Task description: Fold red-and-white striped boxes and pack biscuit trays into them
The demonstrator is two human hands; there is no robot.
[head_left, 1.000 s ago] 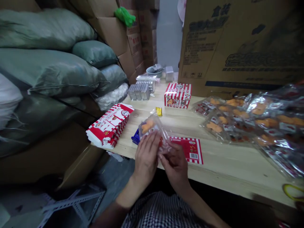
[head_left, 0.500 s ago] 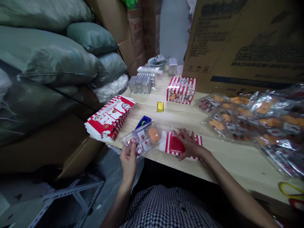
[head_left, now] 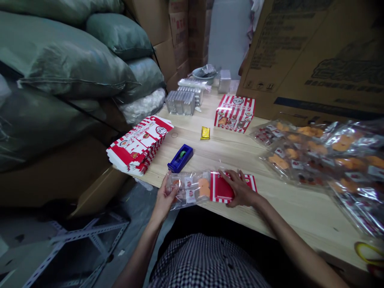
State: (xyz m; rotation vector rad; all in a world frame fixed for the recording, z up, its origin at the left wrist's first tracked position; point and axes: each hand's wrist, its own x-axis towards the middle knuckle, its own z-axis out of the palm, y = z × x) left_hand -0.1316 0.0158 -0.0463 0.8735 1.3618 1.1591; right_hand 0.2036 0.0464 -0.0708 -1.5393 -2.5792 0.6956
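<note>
My left hand (head_left: pixel 165 199) grips the left end of a clear plastic pack (head_left: pixel 191 192), thumb on top. Orange toy-like pieces and small white printed packets show through the pack. Its right end meets the left end of a flat red-and-white carton (head_left: pixel 220 187); whether it is inside the carton I cannot tell. My right hand (head_left: pixel 241 189) spans the carton from above, fingers at the far edge and thumb at the near edge. Just beyond the pack lies a blue tape dispenser (head_left: pixel 181 159) with a green roll.
Flattened red-and-white cartons (head_left: pixel 139 144) are stacked at the left. A made-up striped box (head_left: pixel 235 113), a yellow sachet (head_left: pixel 205 133) and clear plastic trays (head_left: pixel 180 103) stand farther back. Filled clear packs (head_left: pixel 309 154) pile up at the right, before a large cardboard box (head_left: pixel 300 60).
My hands have parted: the right went from the pack to the carton, while the left kept the pack. The pack has swung level and moved right against the carton's end, uncovering the tape dispenser.
</note>
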